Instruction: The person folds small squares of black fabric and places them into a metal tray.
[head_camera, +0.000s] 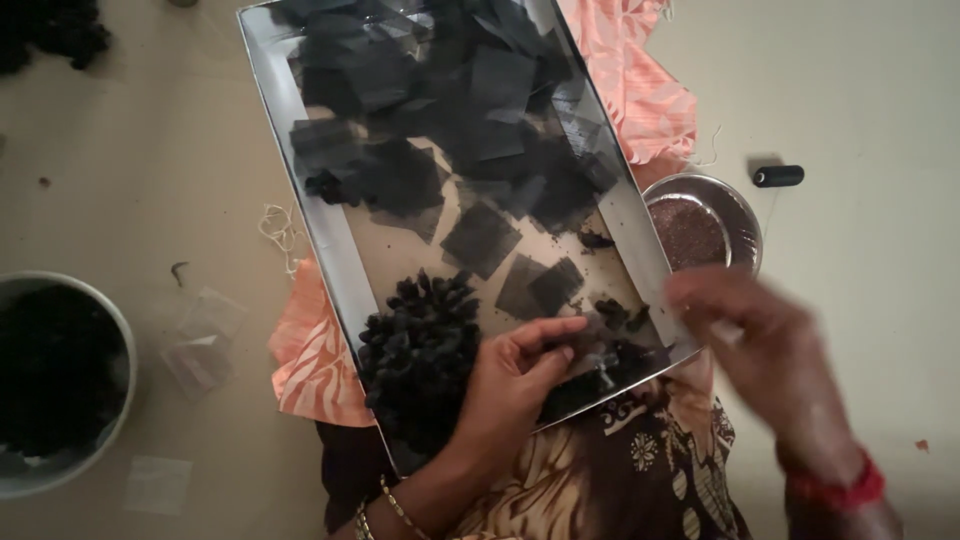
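A shiny metal tray (330, 250) rests on my lap, strewn with black sheer net squares (480, 240) and a heap of small black bundles (420, 350) at its near left. My left hand (515, 385) lies over the tray's near edge, fingers pinching a small black net piece (585, 355). My right hand (775, 350) is blurred, raised beside the tray's near right corner, with its fingers bent; whether it holds anything is unclear.
A small steel bowl of dark grains (705, 225) sits right of the tray. A black thread spool (778, 176) lies farther right. A round tub of black material (55, 375) stands at left. Orange patterned cloth (310, 360) lies under the tray.
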